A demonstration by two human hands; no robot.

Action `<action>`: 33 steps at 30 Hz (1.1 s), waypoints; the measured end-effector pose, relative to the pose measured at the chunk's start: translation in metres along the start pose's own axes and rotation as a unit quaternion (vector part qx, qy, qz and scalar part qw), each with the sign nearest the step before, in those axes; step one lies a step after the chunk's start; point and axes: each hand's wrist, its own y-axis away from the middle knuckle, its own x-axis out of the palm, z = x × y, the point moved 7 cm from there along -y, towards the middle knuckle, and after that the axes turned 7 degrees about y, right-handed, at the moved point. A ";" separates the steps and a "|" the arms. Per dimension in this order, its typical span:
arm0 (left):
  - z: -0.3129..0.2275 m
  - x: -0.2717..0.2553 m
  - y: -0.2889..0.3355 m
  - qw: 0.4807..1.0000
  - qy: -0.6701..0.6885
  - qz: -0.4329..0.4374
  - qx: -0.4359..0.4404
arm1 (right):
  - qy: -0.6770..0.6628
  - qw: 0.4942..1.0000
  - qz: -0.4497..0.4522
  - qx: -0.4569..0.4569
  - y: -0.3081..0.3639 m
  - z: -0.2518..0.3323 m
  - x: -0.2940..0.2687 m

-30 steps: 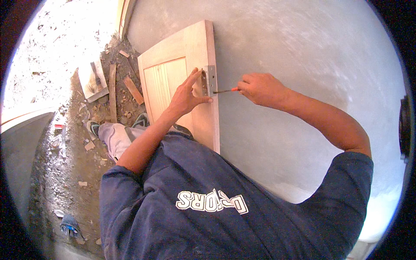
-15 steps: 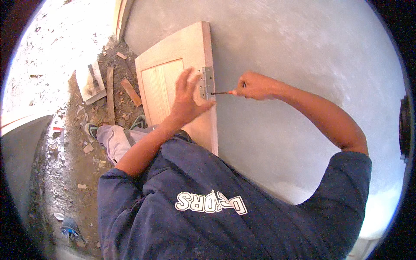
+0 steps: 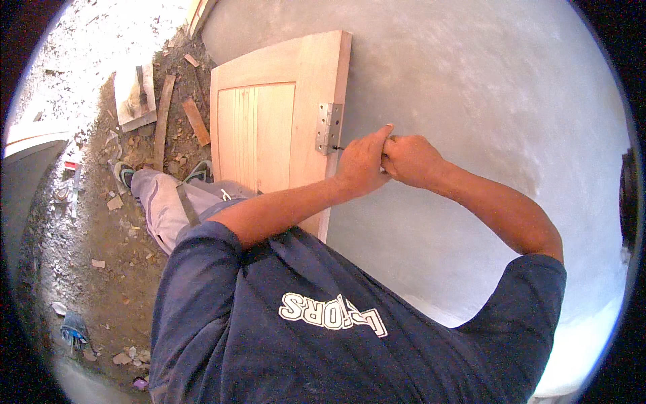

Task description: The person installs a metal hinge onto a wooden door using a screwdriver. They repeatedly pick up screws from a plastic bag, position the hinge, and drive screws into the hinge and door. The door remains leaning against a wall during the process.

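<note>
A pale wooden door (image 3: pixel 306 67) with a recessed panel stands on its edge beside me. A metal hinge (image 3: pixel 328 124) with several holes sits on its narrow side and spreads over the corner. The dark shaft of a screwdriver (image 3: pixel 339 147) meets the hinge's lower part from the right. My left hand (image 3: pixel 362 163) is wrapped round the screwdriver near the shaft. Pressed up against it, my right hand (image 3: pixel 414 161) closes on the handle end. Both hands hide the handle, and the screw head at the tip is too small to make out.
A grey plastered wall (image 3: pixel 484 101) runs close along the right. On the littered dirt floor at left lie a pale board (image 3: pixel 126 101) with a dark tool on it, a long wood strip (image 3: pixel 163 121) and a brown wood offcut (image 3: pixel 196 122).
My left hand has gone from spread open beside the hinge to closed round the screwdriver, next to my right hand. The right hand keeps its hold. The view has shifted slightly.
</note>
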 end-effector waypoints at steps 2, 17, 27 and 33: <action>-0.004 -0.006 -0.015 0.985 -0.017 0.122 -0.120 | -0.119 0.989 0.034 0.085 0.003 -0.008 0.006; -0.001 -0.007 -0.008 0.999 -0.035 0.032 -0.012 | 0.081 0.995 -0.051 -0.019 0.028 0.009 -0.009; 0.002 0.017 -0.033 0.966 -0.042 0.254 0.020 | -0.262 0.957 0.074 0.097 0.008 -0.014 0.007; -0.002 0.013 -0.051 0.926 0.099 0.352 0.091 | -0.322 0.933 0.090 0.136 0.009 -0.027 0.009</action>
